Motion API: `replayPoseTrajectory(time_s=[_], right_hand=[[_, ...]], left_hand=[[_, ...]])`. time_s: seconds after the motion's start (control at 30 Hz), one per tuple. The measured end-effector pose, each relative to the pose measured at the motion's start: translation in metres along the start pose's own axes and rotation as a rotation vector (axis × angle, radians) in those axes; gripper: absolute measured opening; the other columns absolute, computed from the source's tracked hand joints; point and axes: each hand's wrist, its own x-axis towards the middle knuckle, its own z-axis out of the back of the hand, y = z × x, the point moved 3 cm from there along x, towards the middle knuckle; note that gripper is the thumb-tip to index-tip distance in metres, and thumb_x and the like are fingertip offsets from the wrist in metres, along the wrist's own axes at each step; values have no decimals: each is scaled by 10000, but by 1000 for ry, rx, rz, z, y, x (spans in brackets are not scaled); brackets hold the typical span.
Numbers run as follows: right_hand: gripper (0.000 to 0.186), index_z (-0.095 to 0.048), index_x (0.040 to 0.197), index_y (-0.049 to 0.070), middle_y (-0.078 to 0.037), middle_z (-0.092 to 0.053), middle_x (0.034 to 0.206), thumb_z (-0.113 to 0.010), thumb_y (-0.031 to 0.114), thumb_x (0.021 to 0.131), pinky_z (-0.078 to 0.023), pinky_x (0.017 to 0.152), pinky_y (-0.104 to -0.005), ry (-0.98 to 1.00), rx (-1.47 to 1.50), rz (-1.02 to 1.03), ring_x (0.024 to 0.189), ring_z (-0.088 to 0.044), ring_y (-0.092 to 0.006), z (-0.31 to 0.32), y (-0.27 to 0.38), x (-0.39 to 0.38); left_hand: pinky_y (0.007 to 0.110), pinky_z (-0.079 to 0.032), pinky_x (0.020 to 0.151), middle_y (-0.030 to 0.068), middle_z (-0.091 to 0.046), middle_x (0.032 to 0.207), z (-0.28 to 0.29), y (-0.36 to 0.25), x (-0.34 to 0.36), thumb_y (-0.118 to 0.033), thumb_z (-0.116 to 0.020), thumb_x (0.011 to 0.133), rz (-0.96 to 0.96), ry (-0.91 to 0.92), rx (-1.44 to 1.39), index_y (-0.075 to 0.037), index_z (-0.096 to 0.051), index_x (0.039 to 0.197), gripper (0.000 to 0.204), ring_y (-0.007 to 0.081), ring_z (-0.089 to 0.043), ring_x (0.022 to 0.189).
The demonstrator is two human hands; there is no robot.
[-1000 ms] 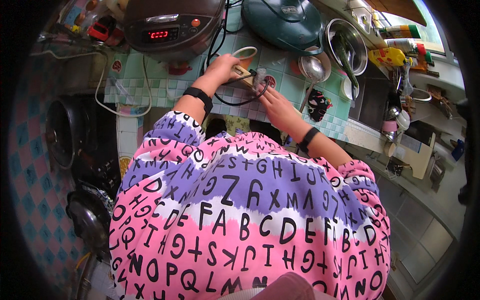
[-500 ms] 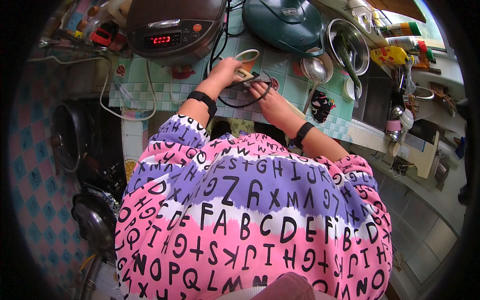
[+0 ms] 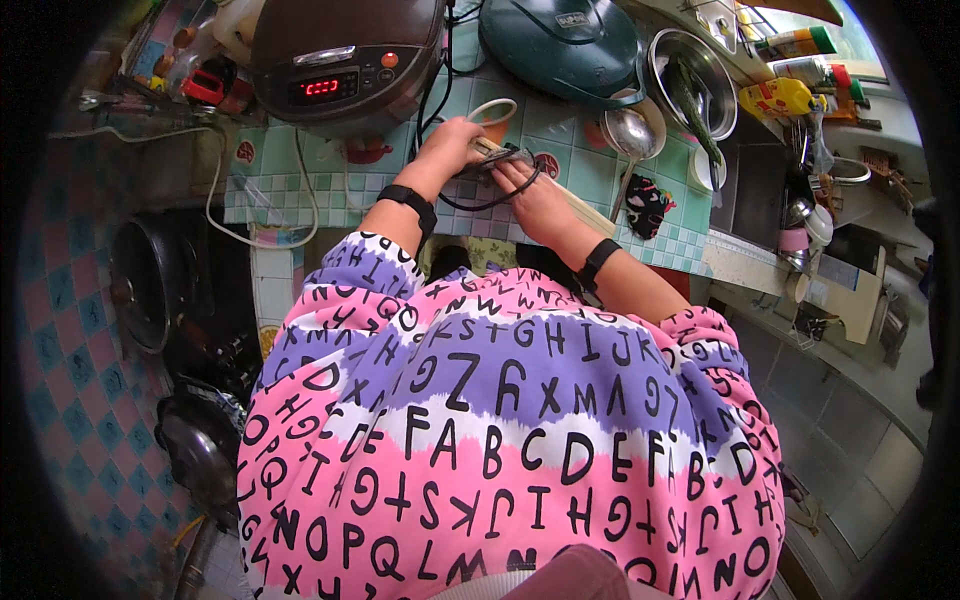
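A long cream power strip (image 3: 577,205) lies slantwise at the front edge of the tiled counter. My left hand (image 3: 450,150) is closed round its far left end, where a white cord loops out. Lower along the strip, my right hand (image 3: 543,205) grips it from the right, fingers bent and pressed together near a small greyish piece I cannot make out. A black cord (image 3: 480,207) curves below and between both hands. What my fingertips press on is partly hidden.
A brown rice cooker (image 3: 345,65) with a lit red display stands back left, beside a dark green lidded appliance (image 3: 565,45). Rightward are a ladle (image 3: 628,140), a metal bowl (image 3: 728,70) with a cucumber (image 3: 690,105), and a patterned black cloth (image 3: 648,207). A white cable (image 3: 215,205) hangs at left.
My right hand has shifted slightly downward along the strip, and the greyish piece by its fingers shows less. My left hand keeps its hold. The whole view has moved a little.
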Motion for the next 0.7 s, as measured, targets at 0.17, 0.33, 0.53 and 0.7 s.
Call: replayPoseTrajectory(time_s=[0.17, 0.33, 0.53, 0.7], right_hand=[[495, -533, 1302, -31, -165, -476, 1440, -559, 36, 812, -361, 1136, -404, -41, -12, -49, 1354, -426, -339, 14, -10, -68], [466, -588, 1241, 2, -159, -574, 1326, -620, -43, 778, -437, 1055, -412, -216, 180, -332, 1231, -532, -359, 49, -17, -132], [509, -598, 1253, 43, -144, -617, 1256, -688, -31, 757, -473, 999, -404, -500, 251, -465, 1163, -574, -348, 54, -19, -103], [602, -544, 1296, 57, -156, -565, 1321, -671, -35, 715, -432, 1056, -443, -234, 280, -285, 1229, -525, -378, 27, -14, -69]], left_hand=[[423, -516, 854, 176, -668, 1028, 1, -1, -1, -130, -825, 702, -16, 1, -22, -70, -709, 1082, 402, 366, -639, 988], [425, -519, 848, 175, -672, 1016, 3, -2, 0, -130, -822, 704, -44, -6, -17, -71, -711, 1084, 400, 362, -643, 974], [422, -515, 866, 167, -667, 1017, 5, -5, -1, -126, -824, 695, -48, -14, -19, -75, -718, 1070, 393, 359, -636, 982], [421, -514, 866, 168, -665, 1008, 6, -5, -3, -135, -820, 699, -48, -18, -27, -77, -720, 1064, 383, 360, -636, 974]])
